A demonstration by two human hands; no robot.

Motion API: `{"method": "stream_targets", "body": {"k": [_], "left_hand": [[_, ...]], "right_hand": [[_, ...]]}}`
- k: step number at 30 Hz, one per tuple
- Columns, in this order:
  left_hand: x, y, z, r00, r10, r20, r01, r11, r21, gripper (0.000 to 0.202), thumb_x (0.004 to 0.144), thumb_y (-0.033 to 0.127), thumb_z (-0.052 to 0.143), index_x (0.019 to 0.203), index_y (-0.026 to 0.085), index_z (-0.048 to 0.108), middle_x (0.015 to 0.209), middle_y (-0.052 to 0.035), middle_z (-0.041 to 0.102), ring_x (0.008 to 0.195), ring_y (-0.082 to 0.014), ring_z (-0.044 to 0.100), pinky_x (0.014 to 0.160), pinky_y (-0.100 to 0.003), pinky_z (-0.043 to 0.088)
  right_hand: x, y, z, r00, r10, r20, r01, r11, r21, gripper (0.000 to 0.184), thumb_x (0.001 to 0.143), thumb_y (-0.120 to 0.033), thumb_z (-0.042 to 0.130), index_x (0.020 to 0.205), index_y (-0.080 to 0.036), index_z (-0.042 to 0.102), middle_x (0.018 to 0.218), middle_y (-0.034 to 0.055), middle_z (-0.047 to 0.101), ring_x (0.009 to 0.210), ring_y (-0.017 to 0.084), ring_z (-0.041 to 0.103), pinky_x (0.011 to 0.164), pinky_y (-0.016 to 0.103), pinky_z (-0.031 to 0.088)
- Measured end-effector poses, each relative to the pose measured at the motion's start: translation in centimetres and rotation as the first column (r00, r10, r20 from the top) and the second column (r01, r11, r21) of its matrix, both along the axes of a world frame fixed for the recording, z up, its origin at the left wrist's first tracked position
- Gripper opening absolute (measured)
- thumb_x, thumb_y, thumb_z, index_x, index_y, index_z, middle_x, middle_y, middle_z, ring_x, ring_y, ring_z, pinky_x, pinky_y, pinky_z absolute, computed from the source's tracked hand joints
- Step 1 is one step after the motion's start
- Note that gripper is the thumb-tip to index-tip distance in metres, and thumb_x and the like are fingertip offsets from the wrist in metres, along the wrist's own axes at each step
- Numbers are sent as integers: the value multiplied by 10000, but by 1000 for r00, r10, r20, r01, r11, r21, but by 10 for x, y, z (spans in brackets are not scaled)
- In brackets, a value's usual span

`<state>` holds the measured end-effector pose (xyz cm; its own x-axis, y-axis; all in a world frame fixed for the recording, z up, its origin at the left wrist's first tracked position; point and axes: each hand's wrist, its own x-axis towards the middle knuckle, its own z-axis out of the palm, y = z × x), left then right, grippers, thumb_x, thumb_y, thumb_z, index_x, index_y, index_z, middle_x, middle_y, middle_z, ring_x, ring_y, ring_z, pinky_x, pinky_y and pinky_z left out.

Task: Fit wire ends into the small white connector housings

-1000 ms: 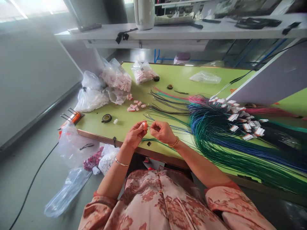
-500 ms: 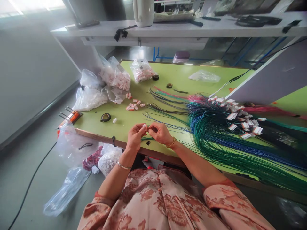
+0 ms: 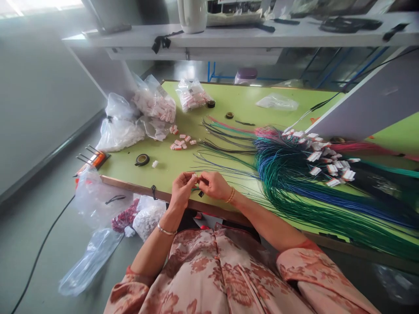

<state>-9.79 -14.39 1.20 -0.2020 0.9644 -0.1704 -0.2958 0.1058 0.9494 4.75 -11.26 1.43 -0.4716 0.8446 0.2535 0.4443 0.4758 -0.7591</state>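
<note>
Head view: the left hand [image 3: 181, 191] pinches one connector [image 3: 194, 176]; the right hand [image 3: 214, 185] bunches beside it, contents unclear. One white piece [image 3: 155, 164] lies near one tape roll [image 3: 138, 163].

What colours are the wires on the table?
The wires: mostly green, plus blue, black and pinkish red; see the head view.

free tabletop [image 3: 166, 174] front left, wires [image 3: 276, 161] blocking right
</note>
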Motion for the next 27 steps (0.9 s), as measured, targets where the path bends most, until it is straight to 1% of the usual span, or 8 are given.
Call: {"method": "stream_targets", "body": {"k": [2, 4, 7, 12, 19, 22, 25, 27], "left_hand": [[-8, 0, 0, 999, -35, 12, 35, 999, -32, 453, 547, 429, 871, 836, 139, 677, 734, -26, 681, 658, -97, 601, 598, -212, 464], [-14, 0, 1, 998, -63, 26, 65, 996, -62, 463, 547, 419, 875, 861, 139, 682, 766, -34, 694, 673, -96, 607, 626, -217, 480], [-19, -1, 2, 995, -95, 35, 98, 991, -87, 454, 564, 406, 873, 877, 136, 686, 775, -40, 700, 680, -93, 610, 650, -220, 488], [-16, -2, -4, 993, -100, 61, 105, 990, -95, 444, 556, 392, 878, 854, 129, 683, 754, -40, 696, 663, -90, 608, 648, -219, 480], [-15, -3, -12, 993, -108, 53, 113, 988, -109, 448, 559, 416, 871, 849, 138, 674, 758, -44, 699, 672, -101, 616, 641, -227, 482], [-13, -3, -9, 992, -95, 83, 102, 991, -91, 440, 565, 406, 870, 855, 146, 664, 774, -33, 692, 689, -97, 611, 660, -228, 482], [-9, 1, -4, 986, -80, 148, 87, 995, -44, 418, 574, 369, 871, 860, 151, 658, 767, -14, 675, 694, -82, 592, 688, -225, 476], [-7, 6, -1, 974, -82, 211, 88, 996, -19, 395, 582, 332, 871, 859, 151, 655, 756, -6, 659, 687, -75, 576, 695, -224, 470]], "right_hand": [[11, 17, 4, 999, 21, -42, -23, 999, -42, 199, 852, -288, 501, 806, -162, 649, 668, 6, 627, 576, 107, 482, 582, 223, 350], [22, 36, 7, 998, -52, -32, 51, 997, -51, 217, 863, -304, 508, 842, -157, 666, 713, 15, 653, 611, 111, 509, 611, 226, 372], [27, 57, 5, 982, -98, 160, 105, 994, -38, 137, 814, -240, 569, 803, -164, 682, 726, 22, 668, 637, 122, 529, 626, 239, 369], [4, 67, -3, 902, -113, 417, 106, 994, 40, 135, 820, -208, 576, 841, -194, 709, 892, 51, 695, 753, 154, 571, 631, 259, 347], [-23, 79, -7, 826, -44, 562, -10, 996, 93, 177, 875, -187, 494, 897, -146, 664, 996, 125, 667, 833, 197, 582, 673, 285, 360], [-20, 81, -10, 891, -31, 452, -13, 996, 93, 184, 872, -155, 457, 950, -117, 619, 954, 137, 657, 804, 190, 559, 708, 285, 379], [-11, 79, -9, 984, -39, 173, 40, 999, -1, 166, 870, -212, 447, 908, -135, 589, 767, 49, 621, 655, 143, 503, 650, 260, 380], [-4, 74, -5, 998, -56, -8, 56, 997, -57, 161, 848, -282, 479, 830, -154, 576, 689, 5, 581, 606, 120, 469, 613, 245, 371]]}}
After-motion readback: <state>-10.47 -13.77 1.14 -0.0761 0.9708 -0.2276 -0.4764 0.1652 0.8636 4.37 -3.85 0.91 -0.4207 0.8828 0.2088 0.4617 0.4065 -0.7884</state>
